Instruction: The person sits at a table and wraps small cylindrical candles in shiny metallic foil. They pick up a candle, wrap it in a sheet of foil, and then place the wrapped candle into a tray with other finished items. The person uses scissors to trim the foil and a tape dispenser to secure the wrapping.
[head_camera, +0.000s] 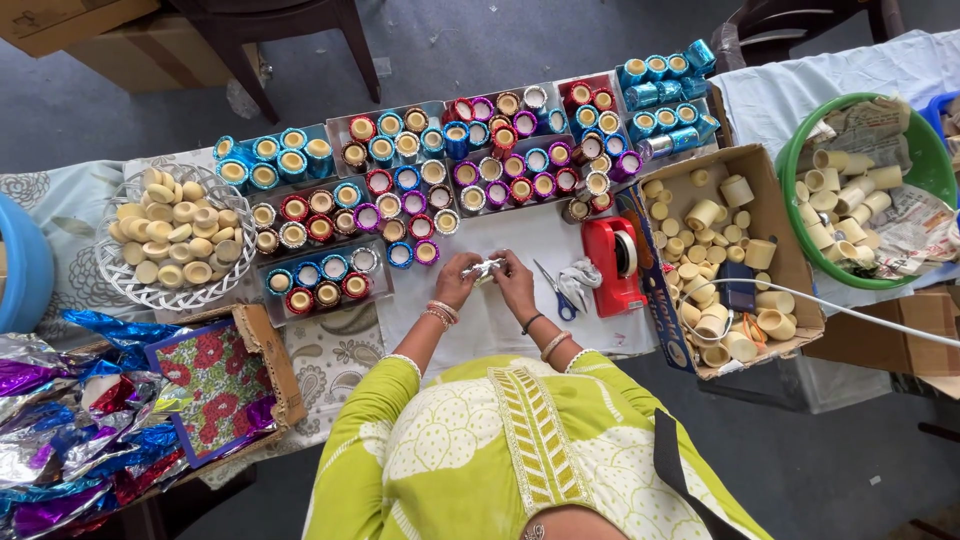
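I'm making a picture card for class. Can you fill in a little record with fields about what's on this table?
Left hand: pinches a small silver-foil piece
Right hand: grips the same piece
Beside the hands: blue-handled scissors, red tape dispenser
Middle: trays of foil-wrapped cups in many colours
Left: white wire basket of plain cream cups
Right: cardboard box and green tub of plain cups
Near left: crumpled foil sheets

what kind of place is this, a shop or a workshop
Most likely a small craft worktable for hand-wrapping little cups in foil. Rows of foil-wrapped cups fill trays, a cardboard box holds plain cream ones, and both hands, left hand and right hand, work a silvery piece.
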